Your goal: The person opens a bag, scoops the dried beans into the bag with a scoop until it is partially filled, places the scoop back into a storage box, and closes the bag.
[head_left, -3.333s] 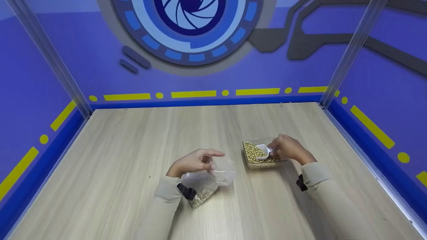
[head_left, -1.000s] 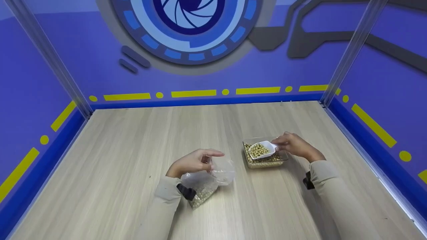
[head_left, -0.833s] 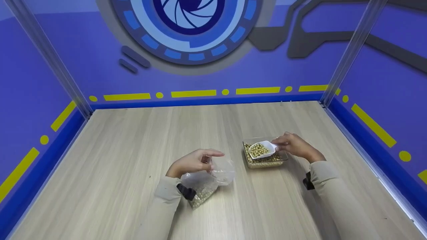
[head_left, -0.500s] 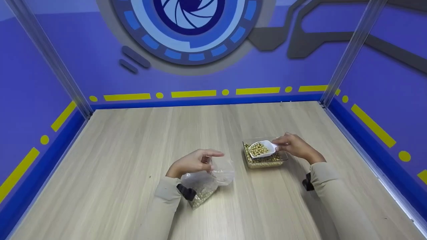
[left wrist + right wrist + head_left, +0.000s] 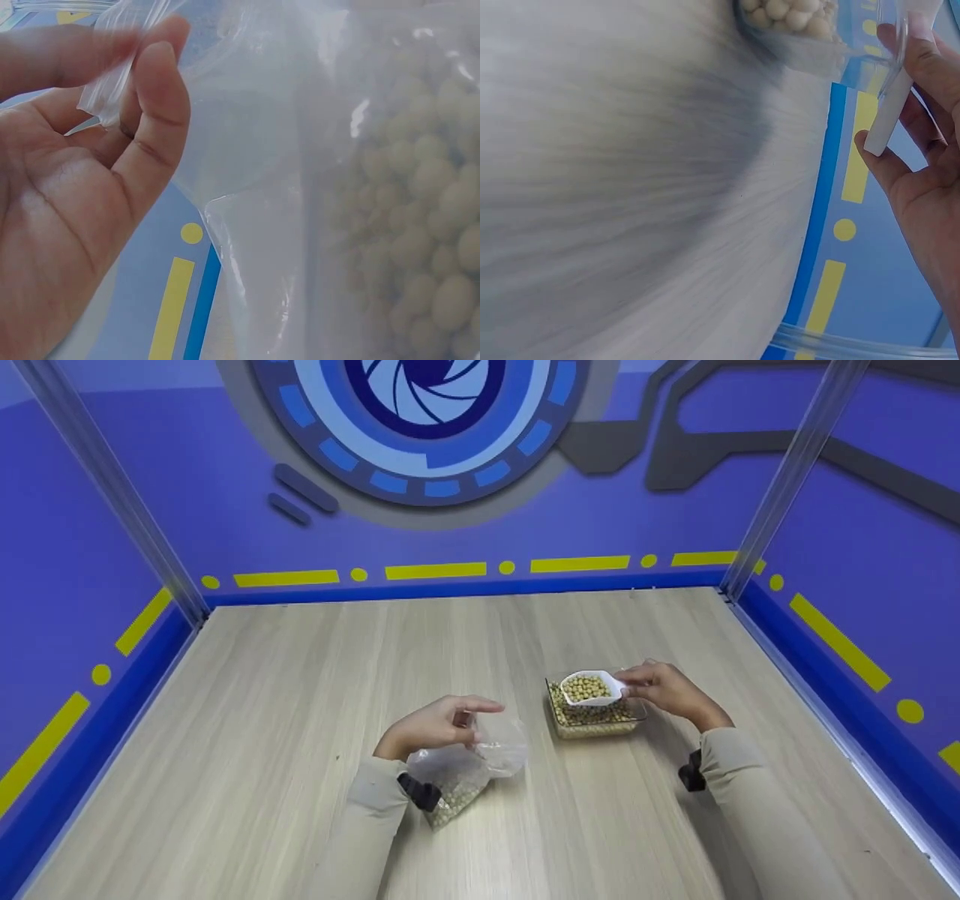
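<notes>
My right hand (image 5: 664, 688) grips the handle of a white scoop (image 5: 616, 690), which holds a load of round yellowish soybeans (image 5: 585, 688). The scoop is over a clear rectangular container (image 5: 598, 730) with more of the beans inside. In the right wrist view, the scoop's white handle (image 5: 892, 112) sits between thumb and fingers. On the left, my left hand (image 5: 435, 724) pinches the top edge of a clear plastic bag (image 5: 506, 754). Beans fill the bag's lower end (image 5: 456, 802), and the left wrist view shows the bag's film (image 5: 112, 82) between thumb and fingers.
The bag and container stand on a light wood-grain table (image 5: 300, 697), with a gap between them. Blue-purple panels (image 5: 450, 544) with yellow markings enclose the back and both sides. Black straps (image 5: 418, 791) sit on both wrists.
The right hand has lifted the scoop out of the beans; it is now loaded, and over the last second has risen slightly and become more level. The left hand and bag have stayed put.
</notes>
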A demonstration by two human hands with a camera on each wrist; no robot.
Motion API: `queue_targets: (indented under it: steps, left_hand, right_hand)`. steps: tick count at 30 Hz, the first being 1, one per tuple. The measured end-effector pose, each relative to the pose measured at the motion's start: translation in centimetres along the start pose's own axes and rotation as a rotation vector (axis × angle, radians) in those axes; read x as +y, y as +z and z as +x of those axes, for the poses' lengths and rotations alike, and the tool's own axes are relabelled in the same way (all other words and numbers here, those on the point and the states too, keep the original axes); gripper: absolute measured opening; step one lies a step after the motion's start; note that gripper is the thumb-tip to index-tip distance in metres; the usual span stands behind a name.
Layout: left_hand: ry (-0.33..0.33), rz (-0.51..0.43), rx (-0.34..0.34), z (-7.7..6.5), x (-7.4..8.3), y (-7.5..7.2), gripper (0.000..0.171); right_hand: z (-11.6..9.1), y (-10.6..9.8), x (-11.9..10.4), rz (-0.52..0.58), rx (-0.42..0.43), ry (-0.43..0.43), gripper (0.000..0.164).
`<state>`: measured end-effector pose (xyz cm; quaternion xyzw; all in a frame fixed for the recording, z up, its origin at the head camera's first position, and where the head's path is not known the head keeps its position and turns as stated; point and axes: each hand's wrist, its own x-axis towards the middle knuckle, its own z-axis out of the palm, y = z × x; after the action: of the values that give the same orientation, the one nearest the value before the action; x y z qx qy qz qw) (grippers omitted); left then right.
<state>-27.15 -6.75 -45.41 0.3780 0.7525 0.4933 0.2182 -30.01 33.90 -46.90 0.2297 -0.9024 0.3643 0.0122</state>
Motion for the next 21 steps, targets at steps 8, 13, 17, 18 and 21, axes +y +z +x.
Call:
queue_targets:
  steps: [8, 13, 17, 18, 21]
  left_hand:
    - [-0.013, -0.006, 0.004, 0.03, 0.10, 0.05, 0.055]
    - [-0.029, -0.006, 0.008, 0.05, 0.16, 0.11, 0.054]
    - [-0.019, -0.005, -0.002, 0.04, 0.03, 0.09, 0.055]
    - [-0.017, -0.007, -0.003, 0.03, 0.01, 0.08, 0.055]
    - [-0.015, -0.017, -0.001, -0.01, -0.02, 0.10, 0.056]
  right_hand:
    - [0.07, -0.11, -0.15, 0.007, -0.017, 0.024, 0.032]
    - [0.11, -0.35, -0.31, 0.005, -0.010, 0.028, 0.032]
    - [0.19, -0.66, -0.47, -0.013, -0.003, 0.030, 0.032]
    - [0.23, -0.73, -0.54, -0.015, -0.004, 0.032, 0.032]
    - [0.33, -0.93, -0.78, -0.018, -0.010, 0.043, 0.032]
